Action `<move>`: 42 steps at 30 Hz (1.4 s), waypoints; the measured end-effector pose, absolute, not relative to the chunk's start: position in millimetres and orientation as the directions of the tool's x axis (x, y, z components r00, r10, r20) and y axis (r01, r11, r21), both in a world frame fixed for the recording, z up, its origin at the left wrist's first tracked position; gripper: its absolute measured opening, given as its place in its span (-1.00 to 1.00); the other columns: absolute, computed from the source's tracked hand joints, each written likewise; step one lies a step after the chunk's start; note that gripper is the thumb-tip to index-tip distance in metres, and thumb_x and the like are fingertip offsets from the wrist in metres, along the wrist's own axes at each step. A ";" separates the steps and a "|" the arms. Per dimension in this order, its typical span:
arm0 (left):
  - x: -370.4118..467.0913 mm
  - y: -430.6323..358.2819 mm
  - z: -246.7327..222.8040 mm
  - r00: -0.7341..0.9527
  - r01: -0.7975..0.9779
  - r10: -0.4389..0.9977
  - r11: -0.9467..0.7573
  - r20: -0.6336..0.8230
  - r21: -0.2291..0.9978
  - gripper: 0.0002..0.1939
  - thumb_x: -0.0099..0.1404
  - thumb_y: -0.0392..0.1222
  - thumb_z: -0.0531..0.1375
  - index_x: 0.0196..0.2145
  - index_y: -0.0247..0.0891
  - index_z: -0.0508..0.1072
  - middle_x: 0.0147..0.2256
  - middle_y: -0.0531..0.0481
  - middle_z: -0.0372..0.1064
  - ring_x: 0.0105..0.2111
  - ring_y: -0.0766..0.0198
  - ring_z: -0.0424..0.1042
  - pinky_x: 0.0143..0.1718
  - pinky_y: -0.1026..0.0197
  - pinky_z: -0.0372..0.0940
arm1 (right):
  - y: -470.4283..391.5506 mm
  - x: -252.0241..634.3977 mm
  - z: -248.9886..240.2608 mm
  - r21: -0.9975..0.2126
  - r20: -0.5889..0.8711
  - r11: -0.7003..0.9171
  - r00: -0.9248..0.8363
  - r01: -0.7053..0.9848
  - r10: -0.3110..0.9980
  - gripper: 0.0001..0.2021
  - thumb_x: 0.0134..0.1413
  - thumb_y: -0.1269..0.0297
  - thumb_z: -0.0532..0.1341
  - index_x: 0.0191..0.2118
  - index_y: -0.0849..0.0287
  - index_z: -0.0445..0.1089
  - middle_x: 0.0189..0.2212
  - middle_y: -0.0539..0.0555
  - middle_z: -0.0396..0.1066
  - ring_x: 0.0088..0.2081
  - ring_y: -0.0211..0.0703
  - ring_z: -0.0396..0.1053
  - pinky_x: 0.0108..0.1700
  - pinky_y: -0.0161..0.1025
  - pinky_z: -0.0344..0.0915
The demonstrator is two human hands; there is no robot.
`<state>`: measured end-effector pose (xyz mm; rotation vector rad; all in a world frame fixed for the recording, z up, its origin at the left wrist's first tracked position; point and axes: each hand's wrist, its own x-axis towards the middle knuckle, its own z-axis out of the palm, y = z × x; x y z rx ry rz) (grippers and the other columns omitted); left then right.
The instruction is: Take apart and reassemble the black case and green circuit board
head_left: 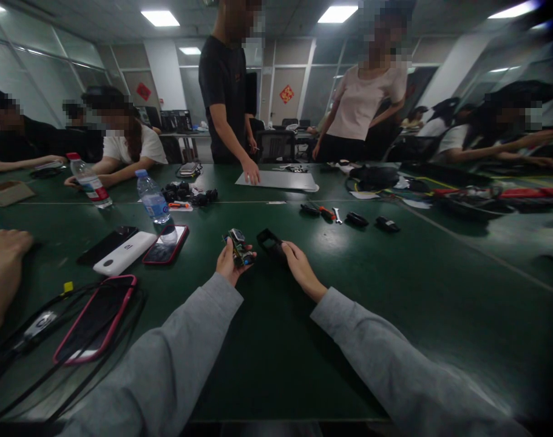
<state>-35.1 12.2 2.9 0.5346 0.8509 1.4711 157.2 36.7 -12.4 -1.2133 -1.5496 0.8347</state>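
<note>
My left hand point(230, 262) is closed round a small circuit board assembly point(238, 246) with electronic parts on it, held above the green table. Just to its right, my right hand point(298, 262) grips a black plastic housing point(270, 240) that has a rectangular opening facing up. The two pieces are close together but apart. Beyond my right hand lie an orange-handled screwdriver point(326, 212), a wrench point(337, 215) and black plastic parts point(357, 219).
Phones point(166, 244), a white power bank point(125, 252), a pink-edged phone point(96, 318) and black cables point(44, 325) lie left. Two bottles point(152, 197) stand farther back. Another person's hand point(5, 267) rests at the left edge. A standing person touches a white sheet point(276, 180) across the table point(276, 364).
</note>
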 end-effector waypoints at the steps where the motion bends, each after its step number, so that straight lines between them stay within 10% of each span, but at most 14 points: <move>1: -35.3 12.3 3.3 -0.099 -0.632 0.980 0.072 -0.173 0.772 -0.53 0.17 0.14 0.10 -0.15 -0.30 0.30 -0.31 -0.16 0.45 -0.39 0.13 0.51 -0.35 0.04 0.40 | 36.7 158.5 -11.7 -0.900 0.269 0.276 -0.067 0.338 0.961 -0.56 0.16 -0.05 -0.05 -0.07 0.15 0.34 -0.15 0.06 0.36 -0.11 -0.12 0.29 -0.02 -0.20 0.17; 16: -37.1 14.1 4.7 -0.046 -0.636 0.978 0.130 -0.206 0.761 -0.39 0.10 0.32 0.03 -0.15 -0.29 0.32 -0.33 -0.14 0.45 -0.36 0.07 0.50 -0.39 0.06 0.39 | 54.3 180.8 -2.8 -0.751 0.263 0.425 -0.361 0.505 0.895 -0.72 0.11 0.20 0.05 -0.16 0.14 0.42 -0.17 0.06 0.38 -0.09 -0.14 0.29 0.05 -0.10 0.15; 24: -36.2 8.7 10.8 0.008 -0.668 0.984 0.136 -0.176 0.731 -0.42 0.15 0.26 0.03 -0.07 -0.26 0.29 -0.26 -0.14 0.44 -0.30 0.09 0.49 -0.36 0.10 0.37 | 16.6 162.3 34.0 -0.456 0.683 0.622 -0.198 0.636 0.703 -0.70 0.14 0.31 0.05 -0.01 0.16 0.29 -0.09 0.15 0.26 -0.01 -0.03 0.19 0.06 0.00 0.14; 30: -20.5 -0.8 18.9 -0.118 -0.644 0.983 0.034 -0.143 0.765 -0.61 0.11 0.03 0.21 -0.14 -0.16 0.28 -0.25 0.00 0.41 -0.40 0.29 0.45 -0.42 0.24 0.33 | -27.3 118.3 42.8 -0.270 0.632 0.763 -0.490 0.587 0.601 -0.48 0.14 0.37 0.04 0.23 0.08 -0.01 0.12 0.15 0.04 0.12 0.04 0.05 0.13 0.07 0.11; 36: -5.9 -21.4 34.0 -0.206 -0.526 0.978 -0.130 0.022 0.840 -0.60 0.15 -0.04 0.19 -0.06 -0.17 0.26 -0.04 -0.08 0.33 -0.11 0.19 0.39 -0.19 0.20 0.32 | -28.7 110.4 44.7 -0.262 0.634 0.765 -0.493 0.589 0.596 -0.36 0.12 0.44 0.02 0.29 0.13 -0.23 0.22 0.19 -0.19 0.22 0.08 -0.12 0.18 0.11 0.04; 42: 0.5 -44.8 45.0 -0.108 -0.249 0.868 -0.496 0.485 0.832 -0.42 0.17 -0.05 0.17 0.12 -0.20 0.16 0.18 -0.16 0.07 0.16 0.08 0.11 0.13 0.11 0.09 | -18.7 111.1 54.6 -0.415 0.745 0.746 -0.276 0.520 0.607 -0.35 0.03 0.41 0.12 0.24 0.20 -0.13 0.14 0.23 -0.03 0.18 -0.01 -0.01 0.19 -0.01 0.06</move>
